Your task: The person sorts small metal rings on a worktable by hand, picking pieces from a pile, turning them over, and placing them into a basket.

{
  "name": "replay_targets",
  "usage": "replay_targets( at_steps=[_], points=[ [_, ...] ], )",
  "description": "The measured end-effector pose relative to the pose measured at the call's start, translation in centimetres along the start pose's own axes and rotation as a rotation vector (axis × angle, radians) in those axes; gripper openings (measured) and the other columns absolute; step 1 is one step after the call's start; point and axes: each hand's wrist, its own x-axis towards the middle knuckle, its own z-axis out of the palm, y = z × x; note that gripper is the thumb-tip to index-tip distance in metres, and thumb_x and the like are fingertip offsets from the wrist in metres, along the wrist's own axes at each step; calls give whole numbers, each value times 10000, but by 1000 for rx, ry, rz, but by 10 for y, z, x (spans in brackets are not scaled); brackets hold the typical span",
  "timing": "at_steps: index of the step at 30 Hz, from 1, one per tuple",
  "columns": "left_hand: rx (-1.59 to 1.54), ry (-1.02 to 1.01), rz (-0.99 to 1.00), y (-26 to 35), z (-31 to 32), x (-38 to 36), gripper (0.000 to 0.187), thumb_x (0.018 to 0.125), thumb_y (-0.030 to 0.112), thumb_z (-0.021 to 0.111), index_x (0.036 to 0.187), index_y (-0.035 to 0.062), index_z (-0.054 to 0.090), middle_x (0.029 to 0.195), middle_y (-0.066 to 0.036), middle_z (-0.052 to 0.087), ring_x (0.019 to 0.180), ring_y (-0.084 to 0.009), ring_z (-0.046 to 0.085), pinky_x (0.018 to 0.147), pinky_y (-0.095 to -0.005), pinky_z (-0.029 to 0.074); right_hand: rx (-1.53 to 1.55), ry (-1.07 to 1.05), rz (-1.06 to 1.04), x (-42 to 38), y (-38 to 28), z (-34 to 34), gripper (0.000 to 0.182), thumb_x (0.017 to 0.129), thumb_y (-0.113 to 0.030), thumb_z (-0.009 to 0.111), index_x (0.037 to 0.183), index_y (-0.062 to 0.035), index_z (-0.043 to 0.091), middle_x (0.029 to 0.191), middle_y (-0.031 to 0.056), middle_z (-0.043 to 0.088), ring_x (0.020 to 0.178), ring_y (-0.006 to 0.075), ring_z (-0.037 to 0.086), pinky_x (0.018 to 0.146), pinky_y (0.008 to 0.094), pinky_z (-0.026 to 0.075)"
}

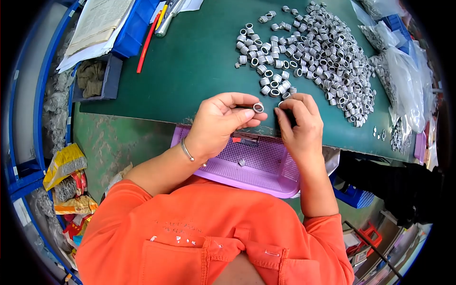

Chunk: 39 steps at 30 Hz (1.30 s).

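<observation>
One head-worn camera is looking steeply down, close over the green worktop [190, 61] and the person's own chest, fisheye-curved

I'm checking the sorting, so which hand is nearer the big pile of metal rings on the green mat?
Right. The right hand sits at the edge of the pile of metal rings; the left hand is farther away, holding one ring.

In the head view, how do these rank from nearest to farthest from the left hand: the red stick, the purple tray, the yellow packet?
From the left hand:
1. Purple tray, just beneath the hand.
2. Red stick, up on the green table, left.
3. Yellow packet, far left, off the table.
</observation>
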Motion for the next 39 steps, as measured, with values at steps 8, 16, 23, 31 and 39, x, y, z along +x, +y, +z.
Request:
replay_targets(
  at_steps=[8,16,23,31,39],
  points=[
    [52,0,0,4,4,2,215,894,-29,541,1102,-82,552,1079,-172,619,960,-240,656,806,-282,557,902,-75,504,-12,-8,-14,285,798,104,604,1074,34,613,976,45,553,797,142,576,688,234,511],
    [83,27,-30,4,4,2,224,879,-9,587,1096,-62,576,1006,-141,637,895,-207,665,778,-274,561,1612,-225,797,-20,1,-16,237,864,32,589,1098,70,586,1023,177,645,907,245,669,780,329,582],
    [73,0,-4,-1,0,4,227,880,0,591,1099,-55,573,996,-139,639,882,-202,664,778,-282,560,1677,-233,765,-22,1,-16,241,861,37,591,1100,69,576,1034,179,638,905,247,671,793,334,581],
    [-1,-31,27,1,1,4,185,863,16,627,1029,-51,582,959,-107,635,855,-165,654,758,-262,549,880,-275,238,-22,-5,-28,183,769,111,608,906,-1,653,927,90,623,873,185,619,745,278,515],
    [7,-47,58,-5,1,4,296,796,-69,662,1073,-33,563,960,-65,603,860,-104,606,765,-229,527,27,36,144,3,6,-3,204,758,14,683,952,-7,626,918,123,576,757,247,588,646,326,488]
  ],
)
